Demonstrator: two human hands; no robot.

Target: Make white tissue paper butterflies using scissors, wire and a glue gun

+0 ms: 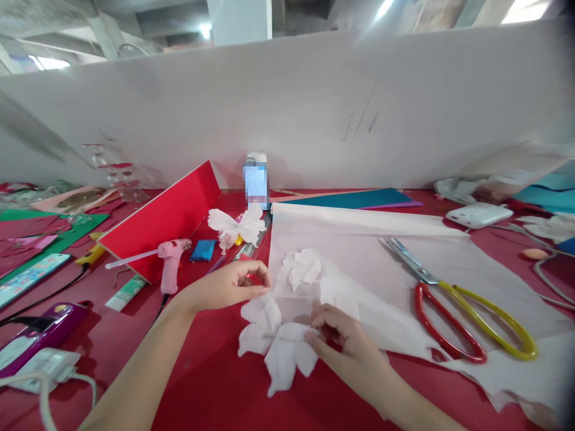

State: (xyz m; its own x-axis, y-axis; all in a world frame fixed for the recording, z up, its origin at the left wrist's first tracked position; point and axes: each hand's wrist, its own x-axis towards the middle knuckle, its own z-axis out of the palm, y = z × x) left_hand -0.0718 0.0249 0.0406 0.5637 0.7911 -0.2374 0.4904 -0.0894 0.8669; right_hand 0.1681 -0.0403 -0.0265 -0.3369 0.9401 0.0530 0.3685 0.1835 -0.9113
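Note:
My left hand (242,281) pinches the top tip of a thin white butterfly cutout (287,347), with thumb and forefinger together. At the cutout's right edge, my right hand (344,341) has its thumb and fingers closed on the sheet. I cannot tell whether it is paper or cloth. Its wings hang over the red table, and a thin line crosses its middle. Just beyond my hands lies a smaller white cut piece (303,267) on a large white sheet (359,257). Another white butterfly (238,226) stands behind my left hand.
Large scissors (422,275) with red and yellow handles lie partly spread on the white sheet. A pink glue gun (171,263) rests beside a red board (166,221). A phone (256,179) stands at the back wall. Chargers and cables (45,365) are at left.

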